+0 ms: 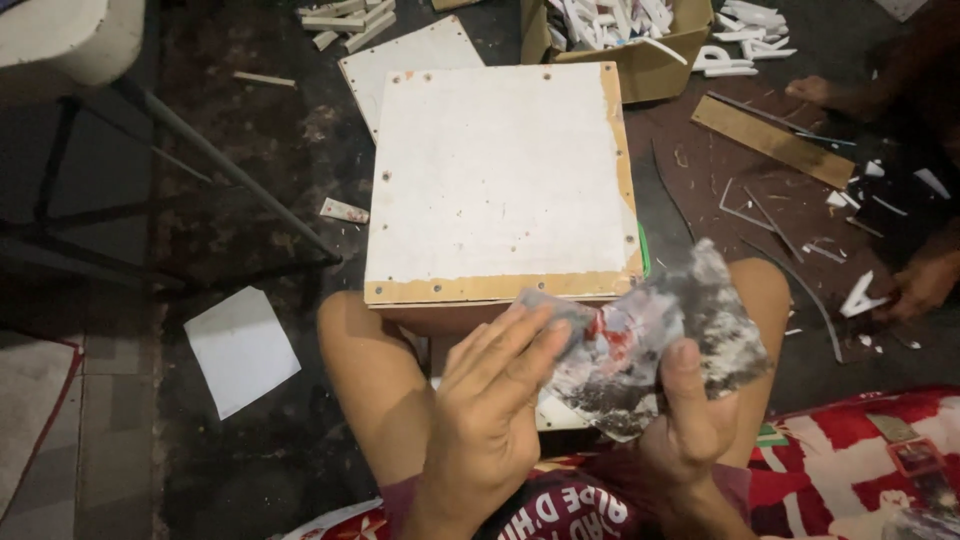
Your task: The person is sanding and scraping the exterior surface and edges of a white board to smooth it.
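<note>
Head view, looking down past bare knees to a dark floor (250, 200). Both hands hold one stained rag (650, 340), grey with white and red blotches. Left hand (490, 410): fingers laid flat and extended over the rag's left end, thumb hidden behind, so a pinch rather than a fist; grip grasping the rag. Right hand (695, 420): thumb pressed up the front of the rag's lower right part, remaining fingers behind the cloth and hidden; grip grasping the rag. The rag is spread between the two grips, held in the air over the lap, its upper edge overlapping the near right corner of the board (500, 180) in this view; whether it touches the board cannot be told. Board: square, white-faced, with tan edges and small holes along the borders, lying just beyond the grips, on top of a second white panel (410, 55). Left of the left grip, well apart: white sheet (240, 350) on the floor. Beyond the board: cardboard box (640, 60) of white pieces. Right of the right grip: thin strips and white scraps (790, 215) on the floor, and another person's hand (915, 285) near a white piece. Red and white cloth (860, 450) just beside the right wrist.
</note>
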